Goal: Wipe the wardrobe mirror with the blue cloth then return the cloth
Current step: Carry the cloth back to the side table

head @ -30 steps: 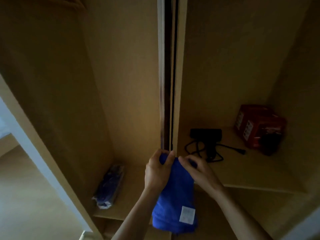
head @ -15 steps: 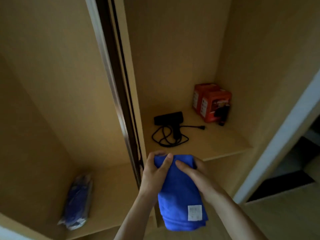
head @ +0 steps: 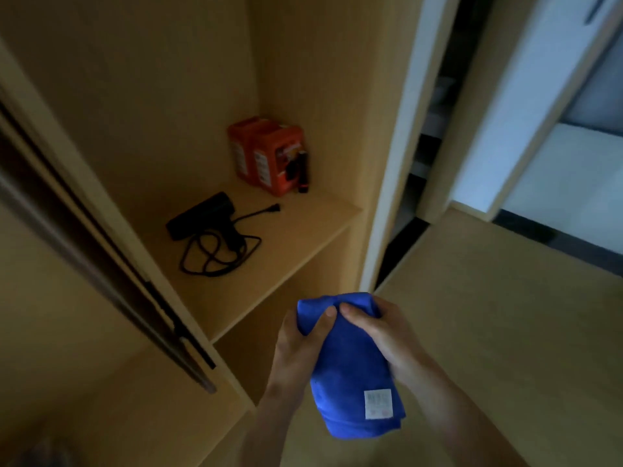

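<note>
Head view: blue cloth [head: 350, 375] pinched two-handed

Both the left hand [head: 296, 345] and right hand [head: 387, 338] pinch its top edge between them. A loosened pinch could let it unfold and drop. Beyond them, a shelf [head: 303, 230] holds a corded dryer [head: 205, 217].

Blue cloth [head: 350, 375], in front of the shelf [head: 303, 227]: soft textile, matt, with fine short pile. White label [head: 378, 404] on it: smooth, not possible to tell if cloth or paper. Shelf itself: pale wood-look board, smooth, matt. On the shelf, black device [head: 202, 215] in matt plastic, with smooth rubbery cord [head: 215, 264]; red box [head: 269, 156], printed, slightly glossy. Left of the shelf, dark door rail [head: 101, 254], seemingly metal, dull sheen.
</note>
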`<state>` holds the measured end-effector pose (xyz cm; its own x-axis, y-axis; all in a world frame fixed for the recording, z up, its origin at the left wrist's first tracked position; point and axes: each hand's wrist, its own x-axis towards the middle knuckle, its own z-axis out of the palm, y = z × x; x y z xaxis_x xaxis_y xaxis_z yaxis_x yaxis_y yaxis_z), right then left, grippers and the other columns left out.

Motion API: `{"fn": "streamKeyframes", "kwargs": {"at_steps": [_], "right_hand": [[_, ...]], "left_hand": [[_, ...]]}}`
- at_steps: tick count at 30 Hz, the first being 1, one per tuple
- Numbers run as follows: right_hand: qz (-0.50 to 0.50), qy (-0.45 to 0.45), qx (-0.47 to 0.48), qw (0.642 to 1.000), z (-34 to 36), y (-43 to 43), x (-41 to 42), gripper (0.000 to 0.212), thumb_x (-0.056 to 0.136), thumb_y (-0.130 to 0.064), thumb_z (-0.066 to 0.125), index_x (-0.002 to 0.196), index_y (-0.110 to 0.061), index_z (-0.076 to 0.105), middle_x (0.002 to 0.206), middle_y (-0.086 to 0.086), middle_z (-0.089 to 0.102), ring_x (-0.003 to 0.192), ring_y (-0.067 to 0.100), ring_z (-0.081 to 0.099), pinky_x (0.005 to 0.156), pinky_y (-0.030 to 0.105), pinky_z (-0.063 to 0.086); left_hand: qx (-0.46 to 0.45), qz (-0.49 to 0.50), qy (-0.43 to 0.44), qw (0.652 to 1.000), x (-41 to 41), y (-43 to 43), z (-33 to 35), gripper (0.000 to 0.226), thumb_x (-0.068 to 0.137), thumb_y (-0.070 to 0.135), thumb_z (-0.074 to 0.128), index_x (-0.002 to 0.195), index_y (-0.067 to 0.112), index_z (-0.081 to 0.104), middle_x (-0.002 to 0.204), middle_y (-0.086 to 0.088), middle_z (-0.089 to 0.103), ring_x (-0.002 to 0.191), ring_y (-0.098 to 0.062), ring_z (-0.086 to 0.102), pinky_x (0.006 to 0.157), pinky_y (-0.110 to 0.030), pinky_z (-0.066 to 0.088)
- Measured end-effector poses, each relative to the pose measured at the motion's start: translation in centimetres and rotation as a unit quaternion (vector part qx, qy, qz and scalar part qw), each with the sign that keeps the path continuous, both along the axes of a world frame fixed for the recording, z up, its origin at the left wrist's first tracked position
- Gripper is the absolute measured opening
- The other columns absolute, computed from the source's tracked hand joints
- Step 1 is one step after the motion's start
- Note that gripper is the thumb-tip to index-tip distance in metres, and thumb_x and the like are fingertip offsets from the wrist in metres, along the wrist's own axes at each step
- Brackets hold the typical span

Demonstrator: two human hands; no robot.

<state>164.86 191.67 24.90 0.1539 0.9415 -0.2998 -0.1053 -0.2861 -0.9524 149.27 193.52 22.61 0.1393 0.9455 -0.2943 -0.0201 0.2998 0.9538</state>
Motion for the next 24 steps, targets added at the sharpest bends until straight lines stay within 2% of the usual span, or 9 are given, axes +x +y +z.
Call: {"fn": "streamKeyframes", "kwargs": {"at_steps": [2, 5, 9, 12, 15, 19, 24], "right_hand": [[-0.037, 0.009, -0.008, 0.999, -0.5, -2.0, 1.4, 0.023, 0.083, -0.036, 0.078, 0.100, -0.021, 0.077, 0.099, 0.005, 0.078, 0.095, 0.021, 0.074, 0.082, 0.037, 0.060], [-0.087, 0.024, -0.023, 0.996, -1.0, -5.3, 3.6, 0.024, 0.086, -0.035, 0.076, 0.105, -0.020, 0.076, 0.104, 0.004, 0.077, 0.098, 0.021, 0.074, 0.089, 0.042, 0.058], [-0.171, 0.014, -0.043, 0.984, -1.8, -10.6, 6.7, 0.027, 0.090, -0.033, 0.071, 0.112, -0.017, 0.072, 0.107, 0.004, 0.076, 0.101, 0.022, 0.073, 0.094, 0.047, 0.056], [-0.243, 0.023, -0.051, 0.968, -2.4, -15.2, 8.7, 0.027, 0.089, -0.033, 0.072, 0.112, -0.017, 0.072, 0.105, 0.003, 0.076, 0.097, 0.022, 0.073, 0.091, 0.047, 0.058], [-0.303, 0.034, -0.055, 0.951, -2.7, -19.9, 10.5, 0.027, 0.089, -0.035, 0.071, 0.110, -0.018, 0.072, 0.104, 0.002, 0.077, 0.094, 0.019, 0.074, 0.087, 0.041, 0.060], [-0.367, 0.041, -0.059, 0.928, -2.9, -26.9, 12.7, 0.033, 0.089, -0.038, 0.071, 0.114, -0.016, 0.070, 0.107, 0.004, 0.076, 0.097, 0.020, 0.073, 0.090, 0.044, 0.059], [-0.424, 0.043, -0.051, 0.903, -3.2, -36.4, 14.3, 0.034, 0.090, -0.041, 0.069, 0.115, -0.018, 0.071, 0.108, 0.002, 0.076, 0.099, 0.019, 0.073, 0.090, 0.044, 0.059]], "left_hand": [[0.001, -0.025, 0.016, 1.000, 1.7, -0.5, -0.5, 0.046, 0.079, 0.057, 0.080, 0.105, 0.022, 0.068, 0.096, 0.006, 0.078, 0.087, -0.010, 0.076, 0.077, -0.033, 0.063], [0.003, -0.071, 0.033, 0.997, 4.7, -1.6, -1.4, 0.046, 0.080, 0.057, 0.079, 0.105, 0.020, 0.069, 0.098, 0.002, 0.078, 0.091, -0.014, 0.075, 0.082, -0.038, 0.062], [0.002, -0.151, 0.047, 0.987, 8.9, -4.6, -2.3, 0.040, 0.078, 0.060, 0.078, 0.103, 0.031, 0.067, 0.094, 0.017, 0.075, 0.085, -0.001, 0.073, 0.070, -0.024, 0.059], [-0.011, -0.230, 0.032, 0.973, 12.1, -7.5, -2.6, 0.039, 0.079, 0.059, 0.079, 0.105, 0.033, 0.067, 0.097, 0.015, 0.076, 0.087, -0.005, 0.074, 0.066, -0.021, 0.059], [-0.011, -0.293, 0.033, 0.955, 15.3, -10.7, -2.5, 0.048, 0.073, 0.063, 0.079, 0.107, 0.031, 0.066, 0.098, 0.013, 0.076, 0.087, -0.008, 0.075, 0.069, -0.025, 0.060], [-0.016, -0.360, 0.039, 0.932, 19.1, -16.2, -2.5, 0.058, 0.065, 0.069, 0.078, 0.108, 0.032, 0.066, 0.097, 0.015, 0.076, 0.086, -0.007, 0.075, 0.069, -0.026, 0.061], [-0.020, -0.431, 0.054, 0.901, 22.4, -24.1, -2.4, 0.064, 0.061, 0.070, 0.079, 0.111, 0.032, 0.067, 0.101, 0.013, 0.076, 0.089, -0.009, 0.075, 0.080, -0.038, 0.064]]}}
